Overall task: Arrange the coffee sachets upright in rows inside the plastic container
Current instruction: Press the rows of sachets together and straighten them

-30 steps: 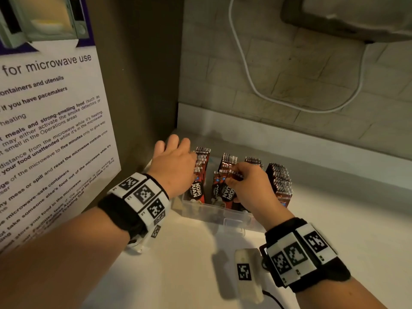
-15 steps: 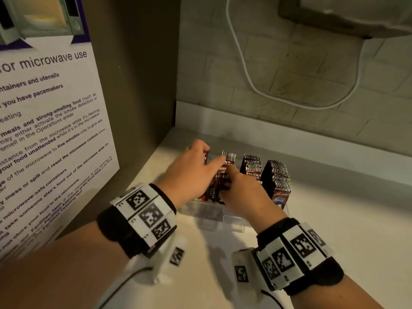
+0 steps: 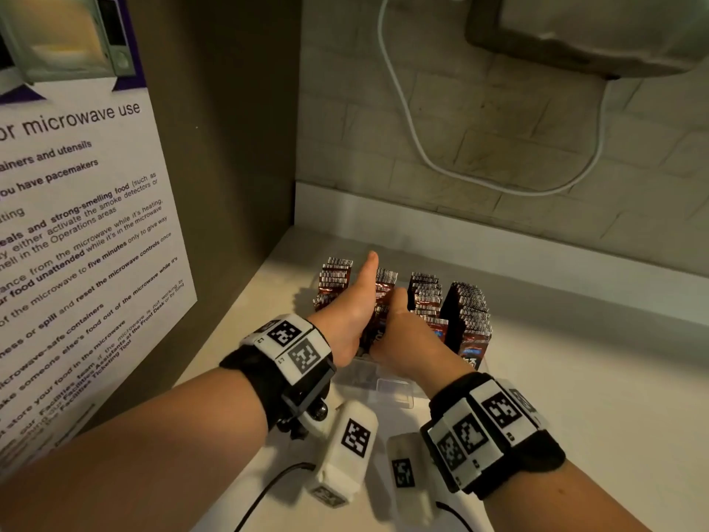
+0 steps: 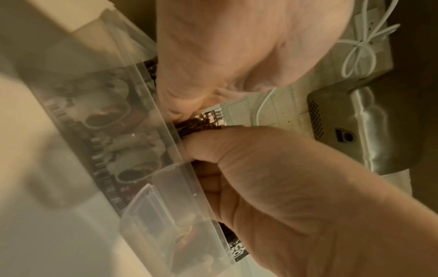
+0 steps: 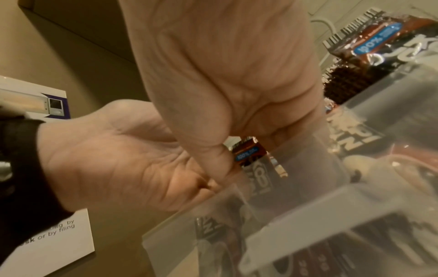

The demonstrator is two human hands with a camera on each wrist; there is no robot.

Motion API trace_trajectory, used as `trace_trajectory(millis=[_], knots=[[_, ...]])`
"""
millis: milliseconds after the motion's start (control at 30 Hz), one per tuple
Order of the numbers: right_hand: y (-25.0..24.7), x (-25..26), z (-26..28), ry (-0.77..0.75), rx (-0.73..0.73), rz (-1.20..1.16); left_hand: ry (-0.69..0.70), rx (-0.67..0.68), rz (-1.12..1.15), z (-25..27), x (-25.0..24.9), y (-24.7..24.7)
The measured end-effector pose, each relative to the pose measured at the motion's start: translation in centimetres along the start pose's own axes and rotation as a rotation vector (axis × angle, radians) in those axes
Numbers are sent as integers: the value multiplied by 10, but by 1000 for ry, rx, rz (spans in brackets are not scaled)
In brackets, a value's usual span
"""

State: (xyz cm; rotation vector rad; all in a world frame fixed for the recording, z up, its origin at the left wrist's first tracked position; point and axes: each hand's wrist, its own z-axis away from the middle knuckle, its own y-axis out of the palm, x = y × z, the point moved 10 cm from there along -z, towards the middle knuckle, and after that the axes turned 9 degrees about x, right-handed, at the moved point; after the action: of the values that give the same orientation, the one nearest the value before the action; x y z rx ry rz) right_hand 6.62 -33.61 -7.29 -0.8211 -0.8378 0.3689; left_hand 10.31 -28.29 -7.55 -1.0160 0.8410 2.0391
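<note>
A clear plastic container (image 3: 395,389) sits on the white counter with several rows of brown coffee sachets (image 3: 424,293) standing upright in it. Both hands reach into it at the second row from the left. My left hand (image 3: 355,305) lies flat against the left side of that row, thumb pointing up. My right hand (image 3: 403,324) holds the same row from the right, with sachets (image 5: 251,155) between its thumb and fingers. The fingertips of both hands are hidden inside the container (image 4: 166,131). The far-left row (image 3: 335,278) and the right-hand rows (image 3: 468,312) stand untouched.
A side panel with a microwave-use poster (image 3: 76,224) stands close on the left. Behind the container is a tiled wall with a hanging white cable (image 3: 422,147) and an appliance (image 3: 594,28) above. The white counter (image 3: 575,397) stretches to the right.
My left hand came off the container's left end and moved to the second row. Both hands turned thumbs-up and sank deeper around that row.
</note>
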Motion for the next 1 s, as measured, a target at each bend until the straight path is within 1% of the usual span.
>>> trace_trajectory(millis=[233, 400, 567, 700, 900, 1000], knots=[[3, 8, -4, -51, 10, -70, -9, -41, 15, -12, 1, -5], [-1, 7, -4, -72, -13, -166, 8, -15, 4, -14, 3, -2], [4, 6, -7, -50, 33, -168, 36, -24, 27, -16, 1, -3], [1, 5, -11, -53, 6, -175, 73, -26, 63, -15, -1, -1], [4, 8, -21, -58, -3, -97, 106, -73, 139, -17, -1, -3], [-3, 6, -25, -58, -63, -108, 116, -75, 158, -17, -1, -2]])
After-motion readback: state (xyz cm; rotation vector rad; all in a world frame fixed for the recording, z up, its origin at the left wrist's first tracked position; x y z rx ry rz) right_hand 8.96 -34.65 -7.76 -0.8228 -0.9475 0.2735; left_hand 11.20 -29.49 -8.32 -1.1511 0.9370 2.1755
